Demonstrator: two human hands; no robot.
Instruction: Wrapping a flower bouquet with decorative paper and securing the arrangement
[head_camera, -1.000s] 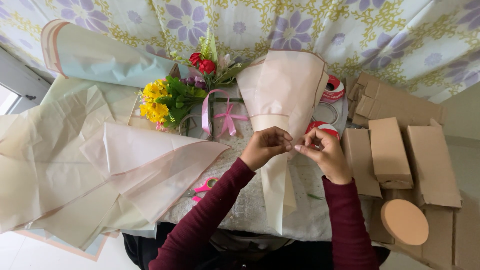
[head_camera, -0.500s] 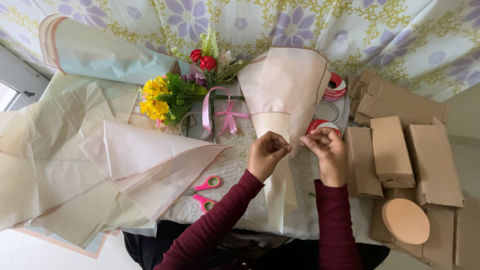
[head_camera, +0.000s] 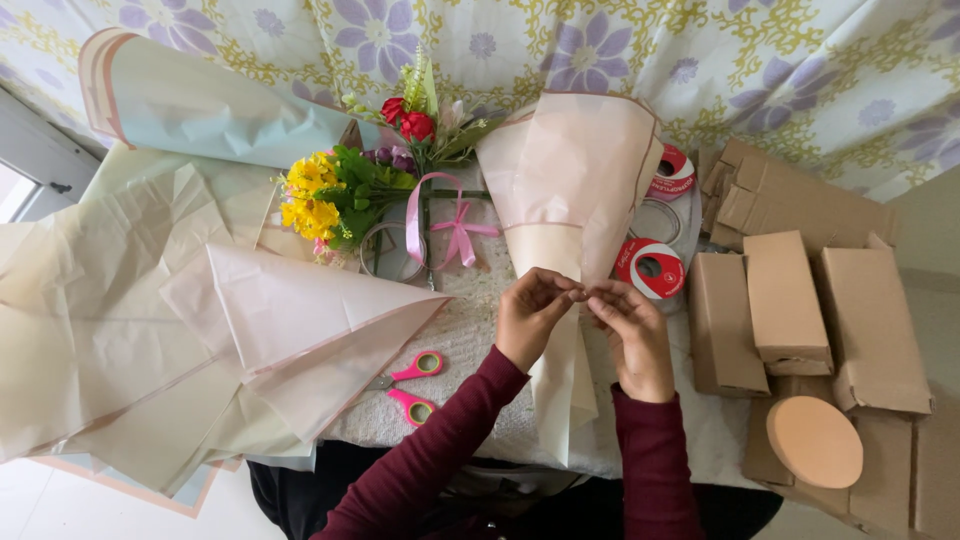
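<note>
A cone of pale pink wrapping paper (head_camera: 575, 190) lies on the table with its narrow end toward me. My left hand (head_camera: 530, 315) and my right hand (head_camera: 630, 335) meet just above the cone's waist, fingertips pinched together on something very small between them that I cannot make out. Both wrists wear dark red sleeves. A bunch of yellow and red flowers (head_camera: 345, 185) tied with a pink ribbon (head_camera: 450, 225) lies to the left of the cone.
Pink-handled scissors (head_camera: 410, 385) lie by my left forearm. Loose sheets of cream and pink paper (head_camera: 170, 320) cover the left side. Red tape rolls (head_camera: 650, 268) sit right of the cone. Cardboard boxes (head_camera: 785, 300) and a round tan lid (head_camera: 813, 440) fill the right.
Both hands have drifted slightly down and toward me along the cone, staying pinched together. The paper cone and flowers have not moved.
</note>
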